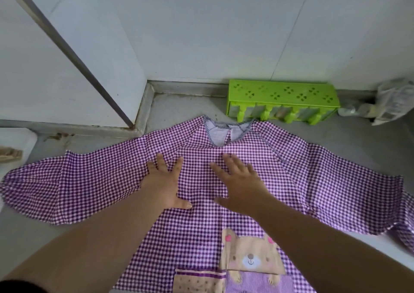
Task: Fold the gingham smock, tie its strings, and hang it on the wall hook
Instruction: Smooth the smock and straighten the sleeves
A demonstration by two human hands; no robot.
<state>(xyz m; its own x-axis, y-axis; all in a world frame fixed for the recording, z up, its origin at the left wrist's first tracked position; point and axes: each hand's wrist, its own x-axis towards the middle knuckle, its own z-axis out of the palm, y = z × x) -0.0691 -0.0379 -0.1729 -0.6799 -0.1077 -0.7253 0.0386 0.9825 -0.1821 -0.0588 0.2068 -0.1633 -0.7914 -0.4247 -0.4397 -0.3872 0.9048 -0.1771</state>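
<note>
The purple-and-white gingham smock (94,180) lies spread flat, front side up, on a grey surface, both sleeves stretched out to left and right. Its neckline with striped trim points away from me, and a bear patch (251,254) sits above a pocket near the bottom edge of the view. My left hand (164,180) rests palm down on the chest, fingers apart. My right hand (240,180) lies flat beside it, also spread. The strings and the wall hook are not in view.
A lime-green plastic rack (283,101) lies against the white wall just beyond the neckline. A crumpled plastic bag (389,101) sits at the far right. At the left are a white wall corner with a grey strip and a white object (15,145).
</note>
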